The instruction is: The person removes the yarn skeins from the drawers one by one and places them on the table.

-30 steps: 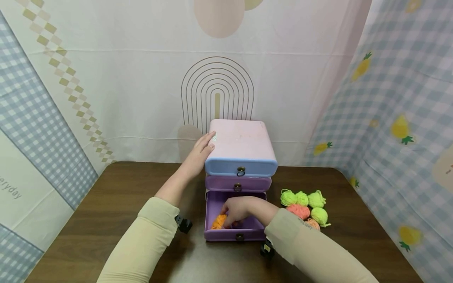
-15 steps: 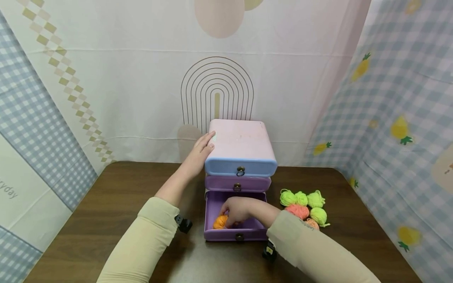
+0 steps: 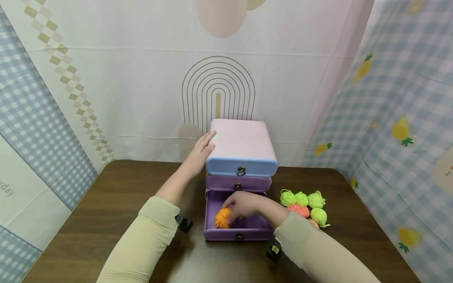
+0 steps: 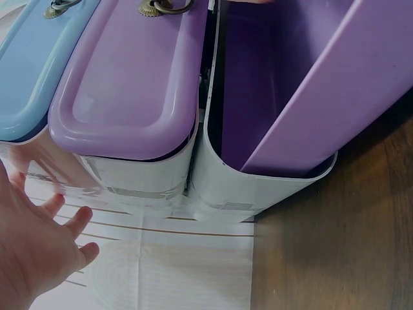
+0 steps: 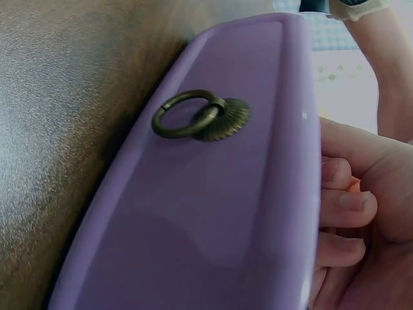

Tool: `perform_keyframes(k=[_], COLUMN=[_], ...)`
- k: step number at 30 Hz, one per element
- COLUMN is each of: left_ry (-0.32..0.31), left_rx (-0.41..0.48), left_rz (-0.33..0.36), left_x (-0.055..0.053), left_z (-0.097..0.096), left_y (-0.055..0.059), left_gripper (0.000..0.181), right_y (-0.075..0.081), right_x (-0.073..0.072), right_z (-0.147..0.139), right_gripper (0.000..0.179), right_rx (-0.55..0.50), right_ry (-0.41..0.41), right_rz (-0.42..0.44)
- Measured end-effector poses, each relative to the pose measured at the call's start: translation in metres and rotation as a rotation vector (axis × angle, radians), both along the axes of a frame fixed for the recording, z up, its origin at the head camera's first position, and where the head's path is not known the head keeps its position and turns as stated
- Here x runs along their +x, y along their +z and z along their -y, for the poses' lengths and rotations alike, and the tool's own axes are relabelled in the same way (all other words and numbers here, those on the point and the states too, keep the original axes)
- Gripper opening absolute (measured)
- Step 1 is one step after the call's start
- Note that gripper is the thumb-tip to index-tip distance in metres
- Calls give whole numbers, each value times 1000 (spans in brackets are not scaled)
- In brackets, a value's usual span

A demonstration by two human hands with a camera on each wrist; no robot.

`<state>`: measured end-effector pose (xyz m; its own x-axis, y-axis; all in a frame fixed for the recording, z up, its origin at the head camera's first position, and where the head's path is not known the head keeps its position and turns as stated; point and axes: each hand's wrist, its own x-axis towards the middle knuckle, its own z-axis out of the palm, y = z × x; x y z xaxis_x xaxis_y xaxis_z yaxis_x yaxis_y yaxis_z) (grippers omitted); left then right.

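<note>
In the head view my right hand (image 3: 244,205) reaches into the pulled-out bottom drawer (image 3: 223,235) and pinches an orange ball of yarn (image 3: 222,218) near the drawer's left side. The right wrist view shows its curled fingertips behind the purple drawer front (image 5: 213,187), which hides nearly all of the yarn. My left hand (image 3: 197,157) rests against the upper left side of the pink-topped drawer unit (image 3: 242,137). Its fingers look straight and spread in the left wrist view, beside the blue top drawer (image 4: 39,71).
Right of the unit, several yellow-green yarn balls (image 3: 319,216) lie on the brown table (image 3: 141,184) with a coral ball (image 3: 299,210) and a partly hidden peach one (image 3: 313,223). A middle purple drawer (image 3: 221,183) sits above the pulled-out one. Patterned cloth (image 3: 141,98) hangs behind.
My right hand has lifted a little, and the orange yarn ball has come up and slightly right with it, showing more of itself. The left hand has stayed in place.
</note>
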<state>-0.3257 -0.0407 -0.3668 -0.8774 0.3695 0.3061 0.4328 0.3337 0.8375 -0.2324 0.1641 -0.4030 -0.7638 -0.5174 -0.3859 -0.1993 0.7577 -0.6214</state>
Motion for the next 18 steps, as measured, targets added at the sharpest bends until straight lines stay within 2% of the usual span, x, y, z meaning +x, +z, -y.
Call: perform_keyframes(k=[9,18], left_ry=[-4,0], left_rx=[1,9], left_rz=[9,6], left_x=[0,0], left_z=[0,0], left_y=[1,1], left_gripper=[55,54], right_y=[13,26], right_x=[0,10], right_z=[-19,-50], right_gripper=[39,36], right_rx=[-54,-137], right_ry=[-36,-122], right_rz=[-7,-3])
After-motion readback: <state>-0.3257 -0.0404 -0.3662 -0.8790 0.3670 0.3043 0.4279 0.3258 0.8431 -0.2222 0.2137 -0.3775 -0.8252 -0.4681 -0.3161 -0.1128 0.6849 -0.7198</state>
